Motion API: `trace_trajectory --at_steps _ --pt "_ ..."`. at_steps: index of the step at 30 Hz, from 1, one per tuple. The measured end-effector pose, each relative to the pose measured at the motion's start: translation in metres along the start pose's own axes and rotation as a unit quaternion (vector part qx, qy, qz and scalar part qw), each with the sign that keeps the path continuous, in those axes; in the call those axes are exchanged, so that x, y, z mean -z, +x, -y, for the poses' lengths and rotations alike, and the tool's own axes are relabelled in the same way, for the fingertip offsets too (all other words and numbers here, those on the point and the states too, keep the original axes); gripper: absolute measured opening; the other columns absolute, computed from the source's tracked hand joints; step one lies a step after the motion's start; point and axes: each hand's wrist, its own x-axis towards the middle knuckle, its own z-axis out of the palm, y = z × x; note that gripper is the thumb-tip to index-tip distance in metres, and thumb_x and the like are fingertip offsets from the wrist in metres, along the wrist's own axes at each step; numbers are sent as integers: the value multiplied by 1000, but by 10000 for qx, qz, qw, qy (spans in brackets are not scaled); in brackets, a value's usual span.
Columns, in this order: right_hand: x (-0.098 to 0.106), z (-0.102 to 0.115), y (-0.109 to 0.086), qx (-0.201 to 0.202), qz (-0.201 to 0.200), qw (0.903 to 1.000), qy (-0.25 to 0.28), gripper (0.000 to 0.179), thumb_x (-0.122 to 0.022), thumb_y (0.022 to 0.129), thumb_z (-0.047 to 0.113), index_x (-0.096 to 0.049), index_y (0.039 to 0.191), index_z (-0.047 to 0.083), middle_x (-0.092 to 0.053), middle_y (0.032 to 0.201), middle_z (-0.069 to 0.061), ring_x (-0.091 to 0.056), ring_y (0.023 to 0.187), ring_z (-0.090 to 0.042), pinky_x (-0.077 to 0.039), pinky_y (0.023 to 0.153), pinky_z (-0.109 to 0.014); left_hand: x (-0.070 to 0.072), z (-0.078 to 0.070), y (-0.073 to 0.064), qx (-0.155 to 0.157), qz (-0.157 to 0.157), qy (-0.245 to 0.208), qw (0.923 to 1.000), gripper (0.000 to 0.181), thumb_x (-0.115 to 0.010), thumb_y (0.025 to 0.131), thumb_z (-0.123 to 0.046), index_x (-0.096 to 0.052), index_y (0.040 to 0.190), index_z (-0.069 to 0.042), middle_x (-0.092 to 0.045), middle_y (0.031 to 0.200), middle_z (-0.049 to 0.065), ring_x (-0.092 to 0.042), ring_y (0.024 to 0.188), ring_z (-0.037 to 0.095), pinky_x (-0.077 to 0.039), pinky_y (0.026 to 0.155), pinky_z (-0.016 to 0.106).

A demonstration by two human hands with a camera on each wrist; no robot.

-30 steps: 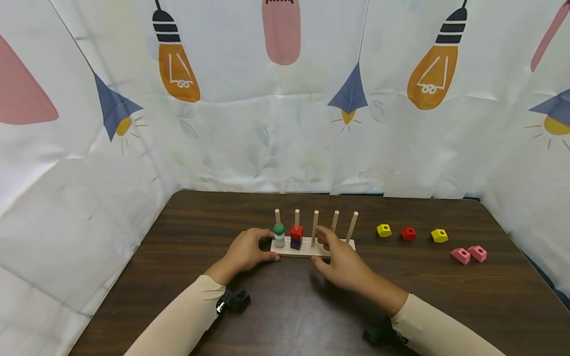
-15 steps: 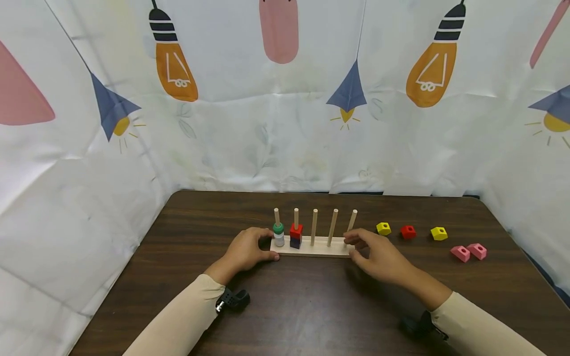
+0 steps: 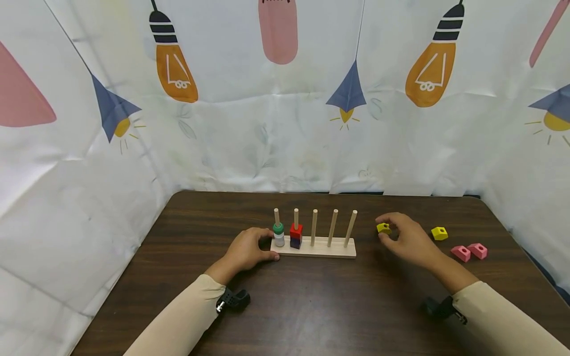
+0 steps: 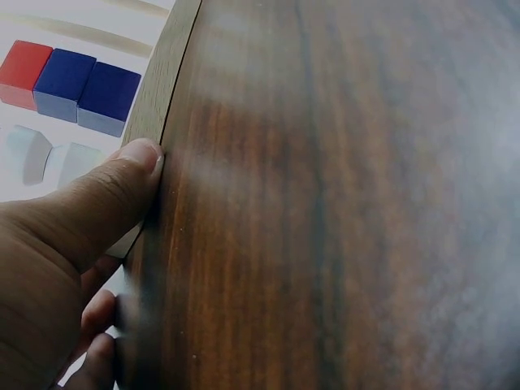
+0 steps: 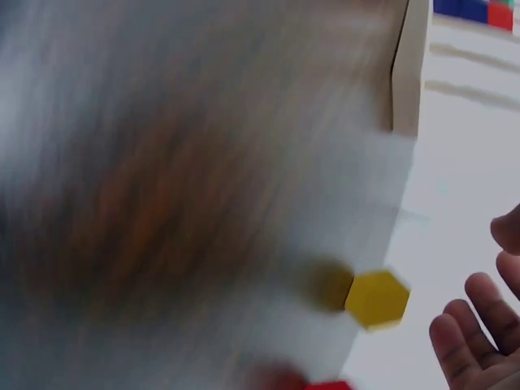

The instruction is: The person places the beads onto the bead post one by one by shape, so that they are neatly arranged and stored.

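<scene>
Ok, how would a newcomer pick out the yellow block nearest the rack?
On the brown table, find the wooden peg rack. Off its right end sits the yellow block, beside the right hand; the other yellow block lies farther right, near two pink blocks.

Dark table, white sheet from 9 o'clock round to 3 (head view)
Sheet's pretty creased, with a bright patch at 9. Printed on it: orange bulbs around 10 and 2, blue lamps near 10, 1 and 2:30, a pink shape at 12, faint leaves at 10. Table's wood-grain, far corners rounded at 9 and 3, soft sheen at 6.
</scene>
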Motion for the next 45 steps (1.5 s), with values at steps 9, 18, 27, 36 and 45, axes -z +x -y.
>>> trace_trajectory --at_steps 9,18,27,36,45 --pt "9 -20 10 -4 313 9987 -411 39 -76 91 9 -63 127 -2 -61 127 -22 -60 112 -42 -51 89 -60 0 0 0 44 -1 4 10000 58 -93 75 -42 -74 123 -16 -68 129 7 -61 123 31 -48 102 51" --pt "7 -29 21 -362 797 9951 -453 39 -74 92 10 -63 128 -1 -63 125 -20 -60 115 -41 -49 94 -61 0 0 0 6 -6 14 10000 57 -92 75 -43 -75 122 -18 -69 128 7 -60 124 31 -48 103 50" --pt "2 -32 26 -535 897 9936 -430 29 -73 91 5 -66 119 3 -69 116 -14 -65 106 -35 -53 90 -58 0 0 0 24 1 1 10000 56 -92 75 -42 -75 123 -18 -68 130 7 -59 126 31 -47 104 50" --pt "6 -27 30 -381 730 9958 -406 26 -74 92 8 -67 117 5 -69 110 -9 -64 98 -27 -55 82 -51 0 -1 0 -3 -25 -14 10000 56 -93 74 -42 -75 121 -18 -68 129 7 -60 125 31 -47 103 50" --pt "27 -2 41 -238 761 9967 -129 26 -71 96 10 -66 121 6 -68 109 -6 -65 96 -24 -56 75 -43 -1 1 1 31 -12 -26 10000 57 -93 74 -43 -75 122 -17 -69 128 6 -61 124 30 -48 102 50"
